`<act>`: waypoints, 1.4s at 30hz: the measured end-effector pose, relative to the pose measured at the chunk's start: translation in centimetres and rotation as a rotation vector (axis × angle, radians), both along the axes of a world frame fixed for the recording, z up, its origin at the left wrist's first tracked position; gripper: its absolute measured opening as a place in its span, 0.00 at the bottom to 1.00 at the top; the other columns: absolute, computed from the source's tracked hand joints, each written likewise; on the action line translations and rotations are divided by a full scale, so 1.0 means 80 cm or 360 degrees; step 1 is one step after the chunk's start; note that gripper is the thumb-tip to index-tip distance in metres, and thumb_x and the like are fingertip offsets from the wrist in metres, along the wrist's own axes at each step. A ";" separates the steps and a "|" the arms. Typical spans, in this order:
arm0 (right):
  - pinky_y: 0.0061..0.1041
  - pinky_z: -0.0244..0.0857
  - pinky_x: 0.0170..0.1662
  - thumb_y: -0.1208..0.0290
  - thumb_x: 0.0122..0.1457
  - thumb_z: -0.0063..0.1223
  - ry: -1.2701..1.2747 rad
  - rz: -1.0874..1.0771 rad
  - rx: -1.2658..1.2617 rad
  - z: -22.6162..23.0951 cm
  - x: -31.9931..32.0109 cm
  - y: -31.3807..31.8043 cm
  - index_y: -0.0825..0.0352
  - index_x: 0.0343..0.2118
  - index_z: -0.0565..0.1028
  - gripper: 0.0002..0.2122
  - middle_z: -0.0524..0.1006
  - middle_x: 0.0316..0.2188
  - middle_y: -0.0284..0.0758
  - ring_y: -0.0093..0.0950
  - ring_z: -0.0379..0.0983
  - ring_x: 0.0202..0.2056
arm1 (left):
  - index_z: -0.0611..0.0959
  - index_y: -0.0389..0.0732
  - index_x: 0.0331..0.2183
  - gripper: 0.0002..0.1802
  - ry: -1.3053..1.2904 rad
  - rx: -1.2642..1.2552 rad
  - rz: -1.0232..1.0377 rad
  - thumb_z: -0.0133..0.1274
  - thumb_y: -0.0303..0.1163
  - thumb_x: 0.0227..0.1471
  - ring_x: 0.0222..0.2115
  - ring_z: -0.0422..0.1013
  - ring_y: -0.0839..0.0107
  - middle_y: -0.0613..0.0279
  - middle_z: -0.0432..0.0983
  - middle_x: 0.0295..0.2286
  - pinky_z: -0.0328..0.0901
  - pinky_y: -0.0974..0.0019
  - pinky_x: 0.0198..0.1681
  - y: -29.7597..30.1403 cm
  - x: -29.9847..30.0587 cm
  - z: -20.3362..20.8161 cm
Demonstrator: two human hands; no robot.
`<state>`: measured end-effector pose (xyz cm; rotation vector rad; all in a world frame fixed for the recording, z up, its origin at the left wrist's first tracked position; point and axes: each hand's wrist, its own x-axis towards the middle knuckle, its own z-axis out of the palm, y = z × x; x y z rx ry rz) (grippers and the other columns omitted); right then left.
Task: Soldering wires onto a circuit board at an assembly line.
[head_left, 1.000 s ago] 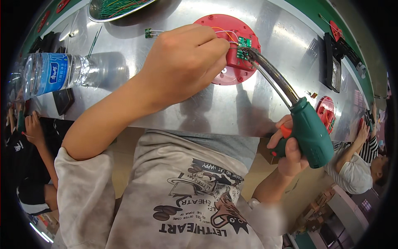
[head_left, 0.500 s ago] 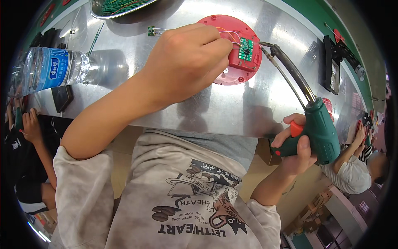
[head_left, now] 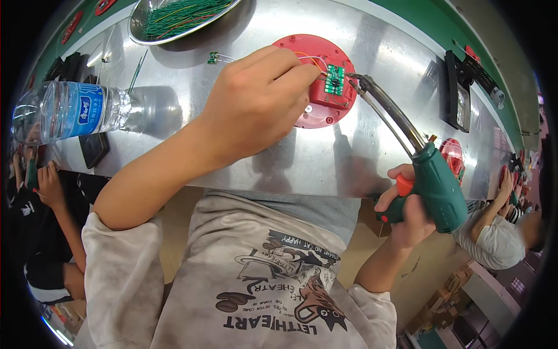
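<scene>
A round red plastic housing lies on the metal table, with a small green circuit board on its raised middle. White and orange wires run to the board's left edge. My left hand rests over the housing's left part, thumb and forefinger pinched on a thin wire beside the board; the fingers partly hide it. In my right hand is a green soldering gun with a red trigger, my fingers wrapped round its grip. Its dark bent tip points left, close to the board's right edge.
A metal bowl of green wires stands at the far left, near a small board with leads. A water bottle and a dark phone are left. At right lie a black device and another red part. Other people sit both sides.
The whole view has shifted a little. The soldering gun's tip is slightly nearer the circuit board. My left hand keeps its pinch beside the board.
</scene>
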<state>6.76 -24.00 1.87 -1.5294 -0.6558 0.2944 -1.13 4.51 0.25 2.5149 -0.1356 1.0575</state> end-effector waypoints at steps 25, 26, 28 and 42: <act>0.23 0.64 0.21 0.65 0.58 0.55 0.0065 0.0038 -0.0127 0.006 -0.009 0.007 0.79 0.45 0.73 0.20 0.77 0.36 0.52 0.28 0.72 0.15 | 0.81 0.36 0.32 0.09 0.0004 0.0066 -0.0070 0.59 0.20 0.42 0.25 0.73 0.60 0.57 0.76 0.25 0.68 0.61 0.26 0.007 0.003 -0.005; 0.23 0.64 0.21 0.65 0.58 0.54 0.0063 0.0034 -0.0117 0.006 -0.008 0.007 0.79 0.45 0.73 0.20 0.76 0.36 0.51 0.28 0.72 0.15 | 0.82 0.34 0.32 0.09 0.0028 0.0033 -0.0094 0.61 0.19 0.45 0.24 0.73 0.58 0.54 0.77 0.25 0.67 0.61 0.26 0.007 0.002 -0.005; 0.22 0.64 0.22 0.65 0.58 0.54 0.0061 0.0029 -0.0107 0.006 -0.008 0.006 0.79 0.45 0.73 0.20 0.76 0.36 0.51 0.28 0.72 0.15 | 0.81 0.34 0.32 0.08 0.0029 0.0032 -0.0095 0.61 0.19 0.45 0.24 0.73 0.58 0.54 0.77 0.25 0.67 0.61 0.26 0.007 0.002 -0.005; 0.24 0.66 0.20 0.65 0.59 0.53 0.0238 -0.0011 -0.0101 0.002 -0.006 0.002 0.80 0.42 0.70 0.19 0.73 0.32 0.49 0.30 0.71 0.15 | 0.81 0.34 0.32 0.08 0.0033 0.0029 -0.0104 0.60 0.19 0.45 0.23 0.73 0.59 0.55 0.77 0.25 0.67 0.61 0.26 0.006 0.003 -0.004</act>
